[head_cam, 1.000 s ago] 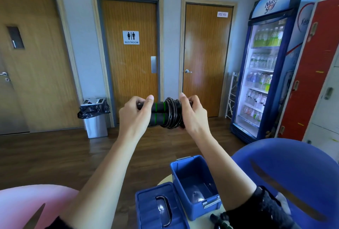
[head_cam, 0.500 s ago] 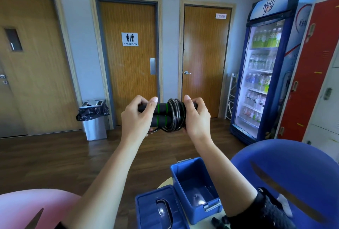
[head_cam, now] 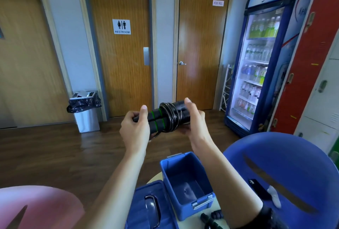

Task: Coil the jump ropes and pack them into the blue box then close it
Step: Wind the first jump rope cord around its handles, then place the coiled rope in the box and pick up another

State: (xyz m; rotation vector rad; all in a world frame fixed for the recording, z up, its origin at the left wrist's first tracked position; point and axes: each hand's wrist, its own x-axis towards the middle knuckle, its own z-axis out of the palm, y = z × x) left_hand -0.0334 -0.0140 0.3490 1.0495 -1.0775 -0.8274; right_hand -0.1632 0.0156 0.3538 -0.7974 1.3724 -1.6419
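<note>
I hold a coiled jump rope [head_cam: 165, 117] in the air at chest height: two black handles with green rings lie side by side, with the dark cord wound around their middle. My left hand [head_cam: 134, 129] grips the handles' left ends, and my right hand [head_cam: 195, 120] grips the right ends. Below, on a small round table [head_cam: 219, 205], stands the open blue box [head_cam: 185, 183], with nothing inside. Its blue lid [head_cam: 152, 208], handle up, lies to the left of the box. Part of another black jump rope [head_cam: 212, 217] shows at the bottom edge under my right forearm.
A blue chair [head_cam: 286, 173] stands at the right and a pink chair [head_cam: 38, 206] at the lower left. A bin [head_cam: 86, 111] stands by the restroom door. A drinks fridge [head_cam: 260, 60] and lockers [head_cam: 315, 60] line the right wall.
My hands have lowered slightly with the rope bundle, which now tilts up to the right. The cord's coil sits tight around the handles.
</note>
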